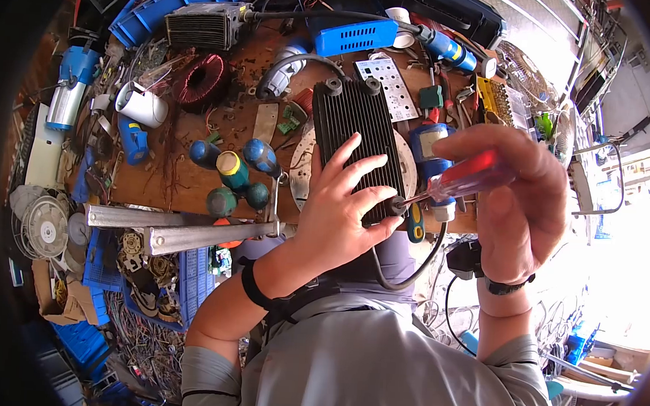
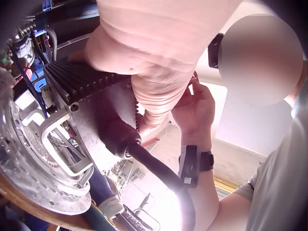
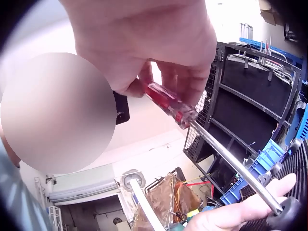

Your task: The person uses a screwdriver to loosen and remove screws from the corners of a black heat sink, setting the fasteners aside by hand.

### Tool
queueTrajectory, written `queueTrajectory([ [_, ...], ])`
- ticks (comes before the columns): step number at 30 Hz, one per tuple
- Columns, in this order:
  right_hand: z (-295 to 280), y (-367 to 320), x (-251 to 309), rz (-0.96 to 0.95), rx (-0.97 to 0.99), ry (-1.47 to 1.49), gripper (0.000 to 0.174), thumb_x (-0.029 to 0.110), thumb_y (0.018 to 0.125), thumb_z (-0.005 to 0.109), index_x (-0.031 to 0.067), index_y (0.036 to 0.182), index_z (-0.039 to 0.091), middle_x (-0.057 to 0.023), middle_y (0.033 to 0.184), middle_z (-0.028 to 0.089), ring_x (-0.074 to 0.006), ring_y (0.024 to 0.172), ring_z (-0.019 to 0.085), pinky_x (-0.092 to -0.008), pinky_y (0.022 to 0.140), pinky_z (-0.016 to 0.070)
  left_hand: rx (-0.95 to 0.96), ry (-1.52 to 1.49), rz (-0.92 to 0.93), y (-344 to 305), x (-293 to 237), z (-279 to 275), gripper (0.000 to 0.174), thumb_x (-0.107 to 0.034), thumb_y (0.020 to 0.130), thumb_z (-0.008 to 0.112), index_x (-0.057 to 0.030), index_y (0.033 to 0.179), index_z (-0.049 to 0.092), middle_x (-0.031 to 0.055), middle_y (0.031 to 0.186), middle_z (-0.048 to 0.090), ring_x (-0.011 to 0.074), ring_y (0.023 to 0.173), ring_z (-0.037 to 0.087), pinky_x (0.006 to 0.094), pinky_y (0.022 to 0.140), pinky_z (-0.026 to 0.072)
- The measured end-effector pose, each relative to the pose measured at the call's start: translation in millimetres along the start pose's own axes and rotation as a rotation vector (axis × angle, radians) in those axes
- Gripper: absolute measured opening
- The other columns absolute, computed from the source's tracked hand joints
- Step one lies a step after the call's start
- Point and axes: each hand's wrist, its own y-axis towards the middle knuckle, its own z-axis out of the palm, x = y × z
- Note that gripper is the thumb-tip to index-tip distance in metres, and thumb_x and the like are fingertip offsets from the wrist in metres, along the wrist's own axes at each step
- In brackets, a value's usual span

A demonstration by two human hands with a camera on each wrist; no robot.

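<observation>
A black finned metal case (image 1: 355, 113) stands tilted over a round metal disc (image 1: 302, 165) at the bench's near edge. My left hand (image 1: 335, 211) lies spread across its fins, fingers fairly straight, the thumb by the near right corner. A round black foot (image 1: 398, 204) sits at that corner. In my right hand (image 1: 527, 206) I grip a screwdriver (image 3: 166, 102) by its clear red handle. Its steel shaft reaches down to the foot, where the tip is hidden inside. From the case's lower end runs a thick black cable (image 2: 156, 171).
Several screwdriver handles (image 1: 231, 170) stand upright left of the case. Beyond them lie a dark red wound ring coil (image 1: 201, 79) and a white cup-like cylinder (image 1: 142, 104). A perforated white plate (image 1: 391, 89) is behind the case. Two metal bars (image 1: 205, 237) jut from the bench's near edge.
</observation>
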Motion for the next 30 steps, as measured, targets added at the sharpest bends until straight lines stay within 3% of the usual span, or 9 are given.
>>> queueTrajectory([
  [1,-1.6,7.4,-7.6,-0.132,0.048,-0.103,0.050,0.021,0.090,0.076,0.0065,0.133,0.056,-0.0249,0.114,0.062,-0.0310,0.099,0.066,-0.0372,0.083,0.0561,0.005,0.005,0.002,0.4,0.3,-0.2,0.032,-0.028,0.071,0.085,-0.0120,0.096,0.073,0.0078,0.134,0.059,0.0389,0.142,0.037,0.0658,0.113,0.0212],
  [5,-6.4,6.4,-6.0,-0.161,0.038,-0.249,0.061,0.023,0.079,0.086,0.0059,0.129,0.056,-0.0169,0.100,0.060,-0.0251,0.086,0.062,-0.0339,0.074,0.0526,-0.004,-0.055,-0.011,0.5,1.8,3.0,0.032,-0.028,0.071,0.085,-0.0119,0.096,0.073,0.0083,0.134,0.059,0.0390,0.142,0.037,0.0639,0.114,0.0230],
  [8,-7.9,6.8,-1.1,-0.148,0.052,-0.309,0.061,0.024,0.081,0.084,0.0049,0.131,0.054,-0.0203,0.106,0.062,-0.0251,0.085,0.062,-0.0341,0.072,0.0532,-0.001,-0.043,-0.011,1.9,0.2,1.0,0.032,-0.027,0.071,0.086,-0.0115,0.096,0.073,0.0086,0.134,0.059,0.0390,0.143,0.037,0.0604,0.115,0.0261],
  [14,4.1,5.9,-3.5,-0.081,-0.046,-0.044,0.048,0.021,0.090,0.075,0.0036,0.130,0.054,-0.0256,0.113,0.062,-0.0242,0.085,0.062,-0.0343,0.071,0.0545,-0.002,-0.020,-0.007,1.0,0.0,1.7,0.033,-0.028,0.070,0.086,-0.0118,0.096,0.073,0.0084,0.134,0.059,0.0391,0.143,0.037,0.0623,0.114,0.0243],
  [18,-7.7,9.2,-4.3,-0.186,0.060,-0.316,0.046,0.021,0.089,0.076,0.0025,0.127,0.057,-0.0230,0.110,0.061,-0.0225,0.083,0.061,-0.0316,0.069,0.0536,-0.005,-0.010,0.000,0.9,0.4,1.4,0.033,-0.029,0.070,0.086,-0.0127,0.096,0.073,0.0081,0.134,0.059,0.0388,0.143,0.037,0.0664,0.113,0.0215],
  [24,15.7,3.0,3.8,0.044,-0.173,-0.009,0.053,0.024,0.097,0.066,-0.0006,0.140,0.047,-0.0270,0.111,0.063,-0.0339,0.095,0.068,-0.0417,0.083,0.0599,0.013,0.010,-0.013,1.0,-0.5,-0.3,0.032,-0.029,0.070,0.086,-0.0137,0.096,0.073,0.0074,0.134,0.059,0.0381,0.143,0.037,0.0712,0.111,0.0192],
  [25,4.4,-0.6,0.4,0.026,-0.041,-0.021,0.051,0.027,0.098,0.064,0.0022,0.139,0.049,-0.0286,0.117,0.061,-0.0328,0.097,0.067,-0.0387,0.083,0.0588,0.013,0.011,-0.013,1.2,-0.7,-0.3,0.032,-0.029,0.070,0.086,-0.0137,0.096,0.073,0.0074,0.134,0.059,0.0381,0.143,0.036,0.0714,0.111,0.0188],
  [26,-8.7,9.3,-12.1,-0.176,0.106,-0.151,0.054,0.029,0.093,0.072,0.0052,0.137,0.052,-0.0271,0.117,0.061,-0.0317,0.100,0.066,-0.0350,0.081,0.0573,0.013,0.011,-0.012,2.0,-1.2,-0.4,0.032,-0.029,0.070,0.086,-0.0136,0.096,0.073,0.0073,0.134,0.059,0.0381,0.143,0.036,0.0717,0.111,0.0184],
  [30,-13.3,5.5,-2.3,-0.145,0.096,-0.345,0.063,0.027,0.085,0.081,0.0064,0.138,0.052,-0.0244,0.111,0.062,-0.0302,0.099,0.065,-0.0321,0.077,0.0560,0.020,0.000,-0.011,2.0,-0.8,-0.9,0.032,-0.029,0.071,0.086,-0.0135,0.096,0.073,0.0074,0.133,0.059,0.0381,0.143,0.036,0.0724,0.111,0.0178],
])
